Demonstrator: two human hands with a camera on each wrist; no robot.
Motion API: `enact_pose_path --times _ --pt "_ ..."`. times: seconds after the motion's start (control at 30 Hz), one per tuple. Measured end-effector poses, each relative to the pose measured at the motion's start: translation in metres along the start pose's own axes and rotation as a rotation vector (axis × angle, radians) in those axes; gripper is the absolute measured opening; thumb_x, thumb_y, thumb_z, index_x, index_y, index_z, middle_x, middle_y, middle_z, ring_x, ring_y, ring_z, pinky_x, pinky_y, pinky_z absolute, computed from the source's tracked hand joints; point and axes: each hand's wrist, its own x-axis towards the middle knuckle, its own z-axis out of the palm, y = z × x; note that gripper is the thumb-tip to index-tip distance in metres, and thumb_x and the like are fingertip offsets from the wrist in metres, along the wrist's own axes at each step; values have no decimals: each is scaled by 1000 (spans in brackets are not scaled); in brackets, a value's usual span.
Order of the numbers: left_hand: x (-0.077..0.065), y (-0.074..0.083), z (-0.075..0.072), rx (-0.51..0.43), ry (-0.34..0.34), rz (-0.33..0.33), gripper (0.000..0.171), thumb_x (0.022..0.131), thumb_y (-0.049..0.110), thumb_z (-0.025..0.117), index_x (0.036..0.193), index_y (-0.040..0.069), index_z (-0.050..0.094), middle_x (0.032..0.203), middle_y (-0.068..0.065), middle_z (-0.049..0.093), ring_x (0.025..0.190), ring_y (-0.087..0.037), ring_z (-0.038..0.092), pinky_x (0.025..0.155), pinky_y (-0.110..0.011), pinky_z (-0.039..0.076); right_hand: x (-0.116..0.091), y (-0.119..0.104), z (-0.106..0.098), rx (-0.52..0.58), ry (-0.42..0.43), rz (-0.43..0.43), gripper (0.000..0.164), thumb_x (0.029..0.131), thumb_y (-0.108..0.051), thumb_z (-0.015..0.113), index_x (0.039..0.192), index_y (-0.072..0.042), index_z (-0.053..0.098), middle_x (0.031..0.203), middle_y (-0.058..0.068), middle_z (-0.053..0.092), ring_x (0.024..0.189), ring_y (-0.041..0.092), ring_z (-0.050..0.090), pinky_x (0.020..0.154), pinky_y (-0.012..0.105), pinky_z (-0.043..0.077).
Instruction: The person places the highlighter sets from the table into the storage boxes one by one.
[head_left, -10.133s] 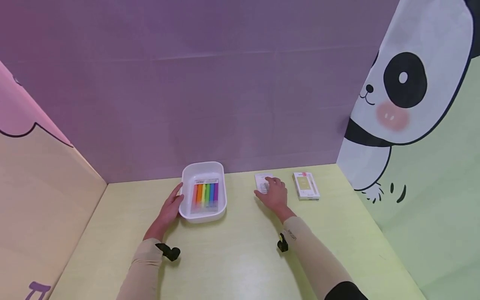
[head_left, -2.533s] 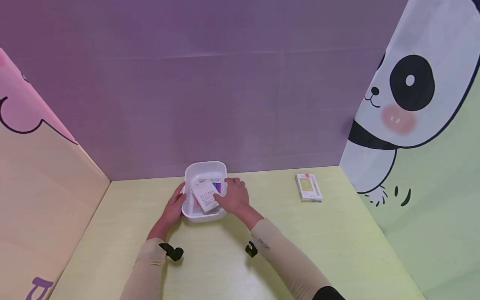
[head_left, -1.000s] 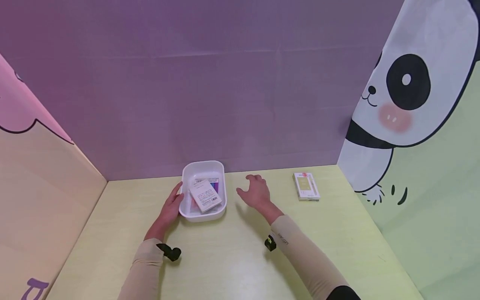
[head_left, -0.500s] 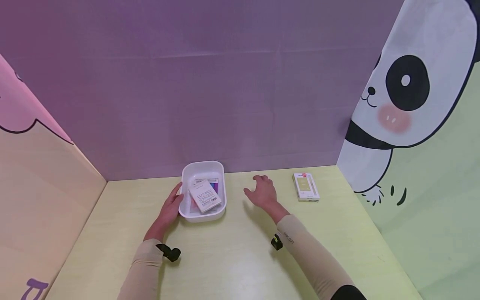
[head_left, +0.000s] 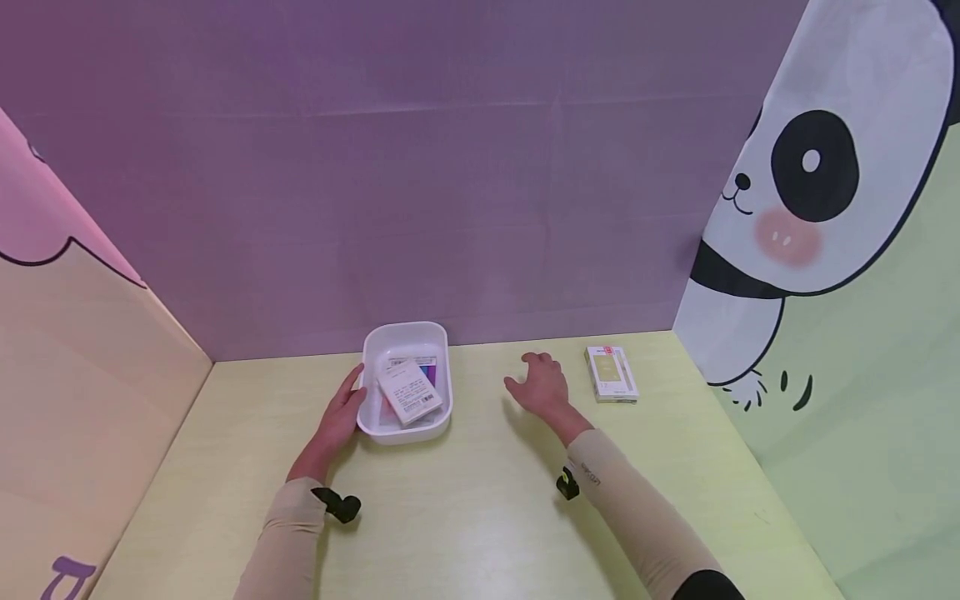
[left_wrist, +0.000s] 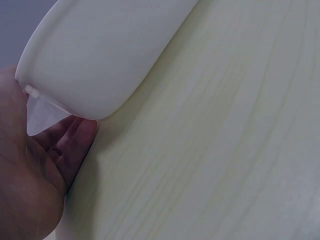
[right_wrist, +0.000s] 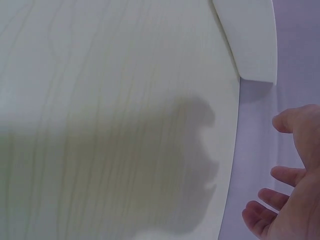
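Note:
Beside the left wall of a white plastic tray point(head_left: 408, 335), my left hand point(head_left: 340, 417) holds its rim; the left wrist view has the fingers point(left_wrist: 75, 145) at the tray's end, partly hidden by a translucent flap. Inside the tray, a small white printed box point(head_left: 410, 392) lies aslant over a pack of coloured markers point(head_left: 429, 367), covering most of it. My right hand point(head_left: 543, 387) hovers over the table with fingers spread and loosely bent, holding nothing. To its right lies a flat white box with a gold panel point(head_left: 612, 374), apart from the hand.
The pale wood-grain table point(head_left: 480, 517) runs back to a purple backdrop point(head_left: 480, 208). A panda-printed panel point(head_left: 810, 250) borders the right side, and a pink and cream panel point(head_left: 75, 375) the left.
The small white box went from the table into the tray, on top of the markers, and my right hand let it go. That hand has since moved right; my left hand stays at the tray.

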Motion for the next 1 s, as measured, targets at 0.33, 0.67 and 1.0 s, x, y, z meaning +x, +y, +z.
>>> enact_pose_path --times 0.33,0.67,1.0 --pt "2 -3 -4 0 15 2 54 106 35 36 156 33 16 150 -23 34 129 -37 39 107 -49 30 5 16 -1 -10 1 14 57 87 -44 64 129 -6 56 130 20 51 116 40 49 90 51 45" --pt "0 -4 -4 3 24 8 54 106 36 36 156 33 17 147 -24 38 124 -35 43 100 -41 36 3 27 -9 -9 -5 25 57 88 -42 64 129 -4 56 131 21 50 116 41 49 88 51 45" --pt "0 -4 -1 14 15 46 54 106 32 37 157 26 19 141 -27 43 121 -36 47 95 -35 40 -3 48 -19 -23 9 46 55 87 -40 65 127 -2 57 129 23 52 114 42 50 87 51 46"
